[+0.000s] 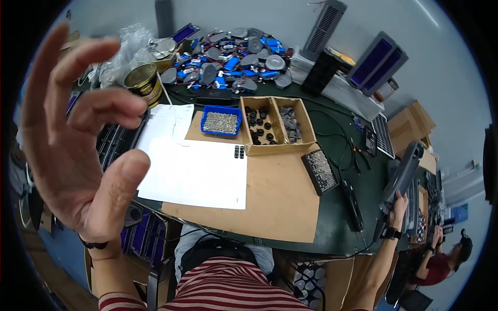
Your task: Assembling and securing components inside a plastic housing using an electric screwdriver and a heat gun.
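My left hand (pixel 85 150) is raised close to the camera, fingers curved and apart, with nothing in it. Over at the right end of the table, my right hand (pixel 398 210) grips a long grey plastic housing (pixel 404 171) near its lower end. Beside that hand lies a slim black electric screwdriver (pixel 353 205) with a cord. A sheet of white paper (pixel 192 173) rests on brown cardboard (pixel 282 197) in the middle. Several small black pieces (pixel 239 152) sit on the paper's right part.
Behind the paper stand a blue tray (pixel 221 121) of small metal parts and a divided cardboard box (pixel 277 147) of black and grey parts. A black screw block (pixel 320 172) lies to their right. Blue battery packs and grey discs (pixel 228 59) are heaped behind. Another person (pixel 441 259) works at far right.
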Available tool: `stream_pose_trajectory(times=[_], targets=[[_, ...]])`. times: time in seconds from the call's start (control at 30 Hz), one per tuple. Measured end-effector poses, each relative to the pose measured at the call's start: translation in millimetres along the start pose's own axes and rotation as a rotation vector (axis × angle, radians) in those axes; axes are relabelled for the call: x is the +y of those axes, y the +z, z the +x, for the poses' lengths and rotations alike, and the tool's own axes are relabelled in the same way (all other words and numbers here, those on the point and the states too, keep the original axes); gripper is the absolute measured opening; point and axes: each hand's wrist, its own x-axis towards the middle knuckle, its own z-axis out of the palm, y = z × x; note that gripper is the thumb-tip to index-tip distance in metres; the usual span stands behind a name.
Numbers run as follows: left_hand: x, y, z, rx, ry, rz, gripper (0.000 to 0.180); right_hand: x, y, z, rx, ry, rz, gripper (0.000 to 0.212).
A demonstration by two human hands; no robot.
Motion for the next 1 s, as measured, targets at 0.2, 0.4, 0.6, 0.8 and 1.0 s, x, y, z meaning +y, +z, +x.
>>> stream_pose_trajectory(times=[0.2,0.4,0.6,0.8,1.0], targets=[[-22.2,32.4,-67.5,-0.257,-0.417,-0.227,0.064,-92.0,105.7,-165.9,0.036,-0.252,0.551,0.026],[-12.7,68.3,-124.5,-0.56,-0.563,-0.509,0.062,-29.7,196.4,-302.5,-0.249,-0.163,0.693,0.027],[-12.8,98.9,-163.3,-0.578,-0.463,-0.551,0.105,52.2,273.1,-395.9,-0.469,-0.17,0.212,0.037],[-32.0,86.5,-185.7,-0.487,-0.508,-0.43,0.063,-23.8,296.5,-398.3,-0.686,0.675,0.605,0.027],[-41.0,101.2,-184.6,-0.532,-0.781,-0.393,0.036,-26.3,300.6,-386.8,-0.811,0.878,0.566,0.04]])
